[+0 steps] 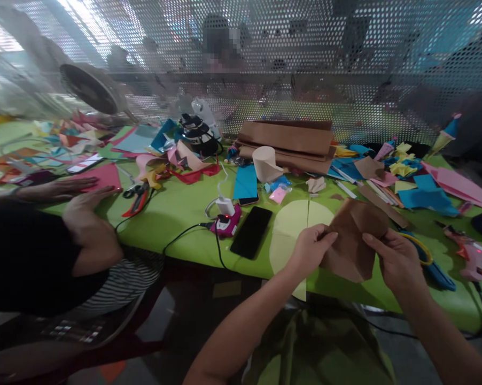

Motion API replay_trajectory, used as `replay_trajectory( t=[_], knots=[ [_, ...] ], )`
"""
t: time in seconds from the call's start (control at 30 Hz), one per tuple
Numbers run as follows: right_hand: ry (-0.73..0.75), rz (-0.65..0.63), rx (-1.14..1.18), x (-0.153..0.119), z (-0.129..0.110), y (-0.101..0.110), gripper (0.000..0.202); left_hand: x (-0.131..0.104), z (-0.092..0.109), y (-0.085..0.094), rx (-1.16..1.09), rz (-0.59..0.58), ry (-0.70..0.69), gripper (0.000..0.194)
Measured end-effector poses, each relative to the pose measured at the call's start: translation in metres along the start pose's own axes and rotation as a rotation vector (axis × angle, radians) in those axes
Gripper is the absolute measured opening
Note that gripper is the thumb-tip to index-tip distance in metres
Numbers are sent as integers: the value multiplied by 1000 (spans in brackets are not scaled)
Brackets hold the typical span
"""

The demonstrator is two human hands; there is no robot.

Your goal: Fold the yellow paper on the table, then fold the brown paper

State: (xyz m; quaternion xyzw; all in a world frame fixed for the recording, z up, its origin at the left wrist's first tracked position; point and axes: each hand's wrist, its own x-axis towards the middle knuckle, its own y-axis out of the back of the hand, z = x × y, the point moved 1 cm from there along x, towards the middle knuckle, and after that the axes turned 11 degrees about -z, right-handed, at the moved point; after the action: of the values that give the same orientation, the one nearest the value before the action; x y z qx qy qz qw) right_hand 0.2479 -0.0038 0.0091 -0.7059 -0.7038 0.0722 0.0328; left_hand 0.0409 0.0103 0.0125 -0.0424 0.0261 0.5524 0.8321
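Note:
A creased piece of brown paper [351, 243] is held up between my two hands, over the front of the green table. My left hand [313, 247] pinches its left edge between thumb and fingers. On the other side, my right hand [395, 254] grips the right edge, thumb on top. Part of a pale yellow paper shape [287, 230] lies flat on the table beneath and to the left of my left hand. Blue-handled scissors with a yellow ring [437, 270] rest just right of my right hand.
A black phone [251, 232] and a purple power adapter [225, 222] with cables lie left of the yellow paper. A pink glue gun [471, 254] is at the far right. Another person's hands [80, 192] press pink paper at left. Folded brown paper [285, 141] stands behind.

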Motion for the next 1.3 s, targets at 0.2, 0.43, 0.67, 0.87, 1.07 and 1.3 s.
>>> replay_trajectory(
  t=[0.2,0.43,0.67,0.87,1.07,1.3],
  knots=[
    [-10,-49,-68,6,-7,13,44,-4,8,8,169,-36,5,29],
    [-92,-5,-105,13,-13,25,42,-3,4,17,219,-158,23,28],
    [-72,-97,-265,14,-19,26,50,-2,5,19,356,-163,-15,20],
    [-82,-9,-239,15,-22,27,44,-3,3,19,305,-189,-58,24],
    [-137,-6,-214,8,-30,25,42,-8,5,27,303,-111,-58,19],
    [-203,-29,-261,8,-26,35,43,-8,10,30,294,-116,-87,19]
  ],
)
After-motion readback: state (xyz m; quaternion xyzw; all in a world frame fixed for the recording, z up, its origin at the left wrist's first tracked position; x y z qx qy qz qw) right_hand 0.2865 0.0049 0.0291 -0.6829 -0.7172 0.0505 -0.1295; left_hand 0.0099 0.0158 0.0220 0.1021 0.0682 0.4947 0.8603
